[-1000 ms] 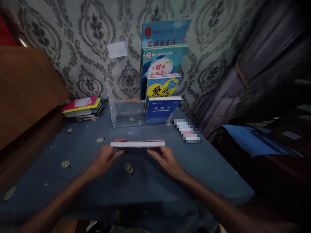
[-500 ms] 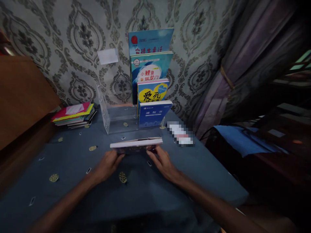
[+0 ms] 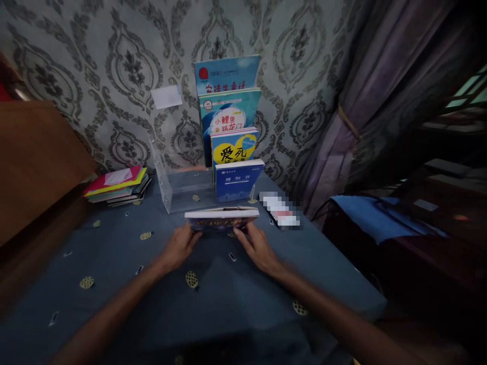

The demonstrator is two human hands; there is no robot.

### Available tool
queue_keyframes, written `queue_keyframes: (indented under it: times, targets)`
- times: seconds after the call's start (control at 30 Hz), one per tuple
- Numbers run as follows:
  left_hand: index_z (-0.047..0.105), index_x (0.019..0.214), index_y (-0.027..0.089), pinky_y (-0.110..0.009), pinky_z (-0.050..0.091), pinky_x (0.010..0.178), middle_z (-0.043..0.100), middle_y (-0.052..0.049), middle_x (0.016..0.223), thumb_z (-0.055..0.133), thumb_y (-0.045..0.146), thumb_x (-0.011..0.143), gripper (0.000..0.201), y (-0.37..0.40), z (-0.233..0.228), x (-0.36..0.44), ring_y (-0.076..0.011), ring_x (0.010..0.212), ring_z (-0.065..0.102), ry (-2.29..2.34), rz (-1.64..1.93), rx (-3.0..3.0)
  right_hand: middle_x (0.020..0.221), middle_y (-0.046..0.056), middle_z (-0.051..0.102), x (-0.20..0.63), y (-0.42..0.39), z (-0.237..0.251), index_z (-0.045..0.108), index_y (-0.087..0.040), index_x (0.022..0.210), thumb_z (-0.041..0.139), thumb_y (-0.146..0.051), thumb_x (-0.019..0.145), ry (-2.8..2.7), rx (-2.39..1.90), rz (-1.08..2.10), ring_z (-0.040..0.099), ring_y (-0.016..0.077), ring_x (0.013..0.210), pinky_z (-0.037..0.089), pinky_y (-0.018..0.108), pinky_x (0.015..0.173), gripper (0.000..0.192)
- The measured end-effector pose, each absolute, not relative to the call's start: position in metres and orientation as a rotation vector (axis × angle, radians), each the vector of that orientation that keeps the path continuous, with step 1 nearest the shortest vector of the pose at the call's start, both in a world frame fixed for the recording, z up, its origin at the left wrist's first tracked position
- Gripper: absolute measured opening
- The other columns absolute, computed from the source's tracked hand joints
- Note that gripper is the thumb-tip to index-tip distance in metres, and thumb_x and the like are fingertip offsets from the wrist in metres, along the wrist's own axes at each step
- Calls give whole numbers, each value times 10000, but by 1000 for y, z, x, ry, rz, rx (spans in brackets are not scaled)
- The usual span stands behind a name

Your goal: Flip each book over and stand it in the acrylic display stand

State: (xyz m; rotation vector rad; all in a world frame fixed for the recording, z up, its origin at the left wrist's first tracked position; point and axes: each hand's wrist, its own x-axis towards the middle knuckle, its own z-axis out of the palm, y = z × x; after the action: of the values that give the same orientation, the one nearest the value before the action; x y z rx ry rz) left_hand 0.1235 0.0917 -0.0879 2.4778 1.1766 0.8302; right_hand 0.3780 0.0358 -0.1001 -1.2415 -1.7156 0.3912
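Observation:
Both hands grip a dark-covered book (image 3: 218,222) by its two sides, with its pale page edges facing up. My left hand (image 3: 183,244) is closed on the left end, and my right hand (image 3: 258,247) pinches the right end, thumb in front. Just behind it stands a clear acrylic rack (image 3: 163,187). On the rack's right side several books rise in steps: a blue book (image 3: 238,185) in front, a blue-and-yellow book (image 3: 233,147), a teal book (image 3: 228,109) and a taller blue book (image 3: 228,71) at the back. The held book's cover is seen only at a steep slant.
A stack of books and notebooks (image 3: 117,183) lies at the left by a brown wooden panel (image 3: 41,157). Right of the rack is a pixelated phone-like object (image 3: 281,210). A blue patterned cloth (image 3: 152,309) covers the table. A purple curtain (image 3: 338,132) hangs at the right.
The held book has moved to the right and slightly farther away, closer to the front blue book. More of its dark cover shows. The camera view has shifted a little.

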Motion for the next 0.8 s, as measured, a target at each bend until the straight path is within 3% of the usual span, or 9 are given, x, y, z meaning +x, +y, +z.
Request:
queue_keyframes:
  times: [0.1,0.33,0.63,0.8]
  targets:
    - [520,1059,219,-324,506,704,666,-28,859,471,303,974,129,105,-80,144,-216,785,648,1098,832,2443,1002,93,724,391,47,-101,527,-204,1233,418,-425,1006,-1695,-1273,353,688,252,868,559,400,791,335]
    - [481,1216,192,-371,523,817,698,-69,965,524,203,947,273,151,-41,196,-269,937,689,1130,885,2480,949,88,695,431,98,-69,492,-195,1254,390,-532,992,-1682,-1283,219,633,252,768,532,402,709,438]
    - [493,1269,134,-387,509,921,697,-130,1095,518,189,966,309,188,-6,229,-259,1060,656,1213,1121,2526,1118,130,670,458,150,-19,446,-195,1355,391,-611,974,-1710,-1149,99,652,287,931,537,474,876,567]
    - [454,1319,142,-399,521,911,711,-134,1067,518,203,971,359,190,-8,234,-270,1042,672,1257,1067,2510,1147,124,663,465,158,-24,494,-214,1302,393,-587,983,-1723,-1146,155,646,271,918,560,460,839,501]
